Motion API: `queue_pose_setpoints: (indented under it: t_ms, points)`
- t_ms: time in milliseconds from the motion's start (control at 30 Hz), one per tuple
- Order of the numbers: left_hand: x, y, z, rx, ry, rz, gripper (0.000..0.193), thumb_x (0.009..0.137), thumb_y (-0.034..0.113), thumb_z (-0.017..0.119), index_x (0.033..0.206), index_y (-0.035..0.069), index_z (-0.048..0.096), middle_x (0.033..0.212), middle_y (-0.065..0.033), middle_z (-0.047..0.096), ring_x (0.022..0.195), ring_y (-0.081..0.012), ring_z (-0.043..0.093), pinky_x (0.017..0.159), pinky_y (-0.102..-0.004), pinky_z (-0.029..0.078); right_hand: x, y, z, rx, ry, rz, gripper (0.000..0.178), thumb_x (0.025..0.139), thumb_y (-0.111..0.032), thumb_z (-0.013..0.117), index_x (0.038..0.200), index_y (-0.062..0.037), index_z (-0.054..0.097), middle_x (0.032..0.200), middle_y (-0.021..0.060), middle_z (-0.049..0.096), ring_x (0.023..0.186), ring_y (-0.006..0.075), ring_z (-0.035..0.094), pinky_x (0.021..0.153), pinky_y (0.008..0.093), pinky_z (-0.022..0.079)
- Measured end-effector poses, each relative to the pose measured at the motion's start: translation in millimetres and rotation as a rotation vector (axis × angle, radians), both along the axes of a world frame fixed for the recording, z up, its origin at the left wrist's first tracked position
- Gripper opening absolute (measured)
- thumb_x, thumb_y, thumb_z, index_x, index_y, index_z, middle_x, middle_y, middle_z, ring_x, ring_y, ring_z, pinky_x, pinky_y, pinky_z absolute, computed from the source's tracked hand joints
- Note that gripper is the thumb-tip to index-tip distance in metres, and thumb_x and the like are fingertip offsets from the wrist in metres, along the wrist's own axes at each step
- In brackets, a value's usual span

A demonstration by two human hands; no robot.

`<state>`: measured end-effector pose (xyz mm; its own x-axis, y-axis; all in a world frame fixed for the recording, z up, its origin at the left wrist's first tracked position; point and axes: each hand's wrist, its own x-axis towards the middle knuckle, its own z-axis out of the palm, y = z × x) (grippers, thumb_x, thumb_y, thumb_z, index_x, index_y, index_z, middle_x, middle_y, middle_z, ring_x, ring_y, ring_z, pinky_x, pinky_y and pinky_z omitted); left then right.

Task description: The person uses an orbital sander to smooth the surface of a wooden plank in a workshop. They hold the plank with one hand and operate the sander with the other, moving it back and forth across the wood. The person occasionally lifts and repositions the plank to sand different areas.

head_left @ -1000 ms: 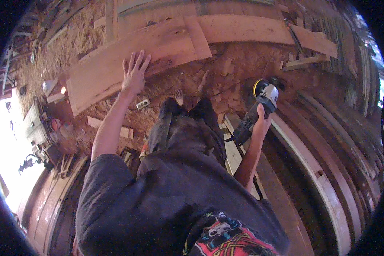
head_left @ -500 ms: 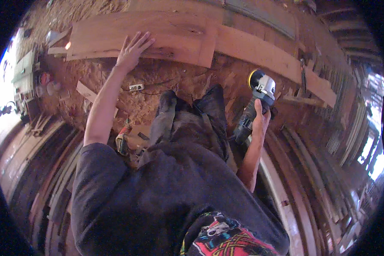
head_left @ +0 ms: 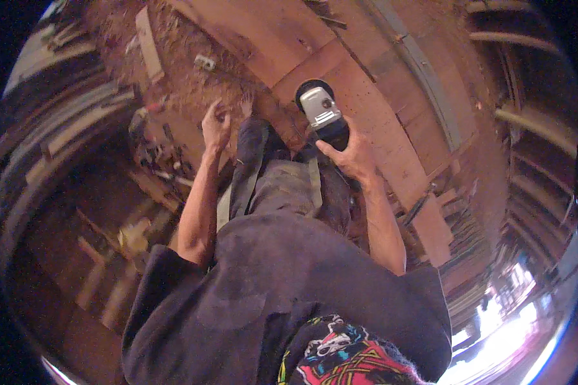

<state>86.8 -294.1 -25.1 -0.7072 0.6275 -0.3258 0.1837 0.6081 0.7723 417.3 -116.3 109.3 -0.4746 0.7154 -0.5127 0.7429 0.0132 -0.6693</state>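
My right hand (head_left: 356, 157) grips an angle grinder (head_left: 320, 110) with a silver-grey head and a dark body. Its round disc faces away toward the far side, over the near edge of the wide reddish-brown boards (head_left: 359, 96). I cannot tell whether the disc touches the wood. My left hand (head_left: 217, 128) is raised in front of my left knee, fingers loosely bent and apart, with nothing visible in it. It is off the boards.
A small white socket block (head_left: 205, 62) lies on the reddish dirt floor, with a short plank (head_left: 149, 46) left of it. A long grey-green beam (head_left: 424, 70) runs beyond the boards. Stacked timber (head_left: 58, 138) stands at left. Blurred clutter lies left of my legs.
My view has turned, so the boards now slant down to the right. My left hand has left the board and drawn back toward my knees. The grinder has swung inward, nearer the boards.
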Motion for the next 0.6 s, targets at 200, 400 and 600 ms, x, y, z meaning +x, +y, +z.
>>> queue_pose_setpoints:
  t_ms: [200, 400, 600]
  points:
    - [155, -172, -56, -0.553, -0.19, 0.171, 0.05, 0.088, 0.025, 0.075, 0.133, 0.005, 0.067, 0.114, -0.0175, 0.077, 0.11, -0.0305, 0.073, 0.097, -0.0405, 0.056, 15, 47, 15, -0.057, 0.042, 0.219, 0.08, 0.082, -0.051, 0.083, 0.139, -0.0033, 0.052, 0.115, 0.0245, 0.072, 0.107, 0.041, 0.07, 0.093, 0.05, 0.055]
    - [258, -224, -65, -0.717, -0.478, 0.226, 0.055, 0.088, 0.026, 0.076, 0.136, 0.002, 0.065, 0.124, -0.0189, 0.074, 0.116, -0.0291, 0.071, 0.099, -0.0388, 0.055, 22, 58, -1, -0.01, 0.15, 0.302, 0.079, 0.081, -0.053, 0.083, 0.133, -0.0006, 0.053, 0.115, 0.0268, 0.071, 0.105, 0.0451, 0.071, 0.09, 0.0526, 0.056]
    - [273, -155, -46, -0.474, -0.384, 0.28, 0.053, 0.09, 0.022, 0.074, 0.138, 0.0, 0.063, 0.127, -0.0181, 0.073, 0.117, -0.028, 0.07, 0.102, -0.0379, 0.053, 21, 63, -10, -0.011, 0.129, 0.331, 0.079, 0.082, -0.054, 0.082, 0.133, -0.0005, 0.055, 0.113, 0.0259, 0.071, 0.104, 0.0441, 0.071, 0.09, 0.0522, 0.056]
